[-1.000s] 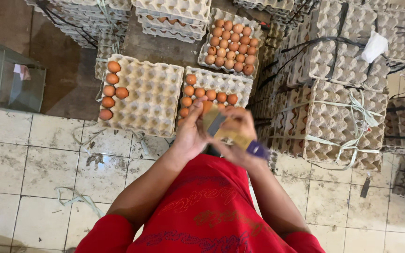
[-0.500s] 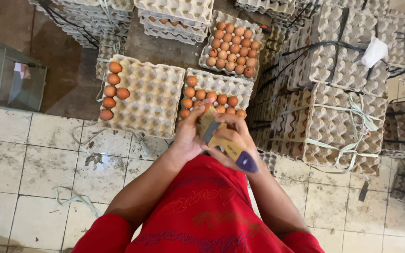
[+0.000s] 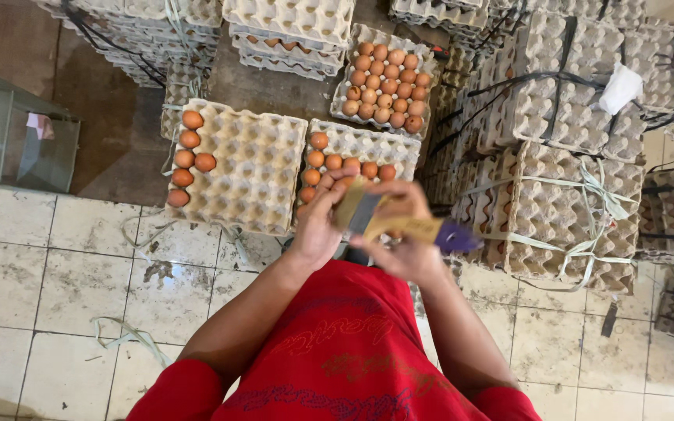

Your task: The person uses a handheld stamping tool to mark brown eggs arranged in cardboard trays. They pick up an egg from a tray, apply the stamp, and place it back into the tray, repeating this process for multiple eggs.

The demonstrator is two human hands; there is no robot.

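Head view: both hands held a blurred bundle over egg trays.
Strapped tray stacks (image 3: 571,203) filled the floor's right edge; left hand (image 3: 317,226) and right hand (image 3: 403,234) had fingers curled around tan-and-purple paper slips (image 3: 399,224), beside brown eggs (image 3: 345,164).

Brown eggs (image 3: 384,86) fill a pale grey dimpled tray (image 3: 251,168); the red shirt (image 3: 345,351) has faint patterning; floor tiles (image 3: 33,273) are off-white, stained.

Red short-sleeved shirt (image 3: 352,351); faint red lettering; bare forearms
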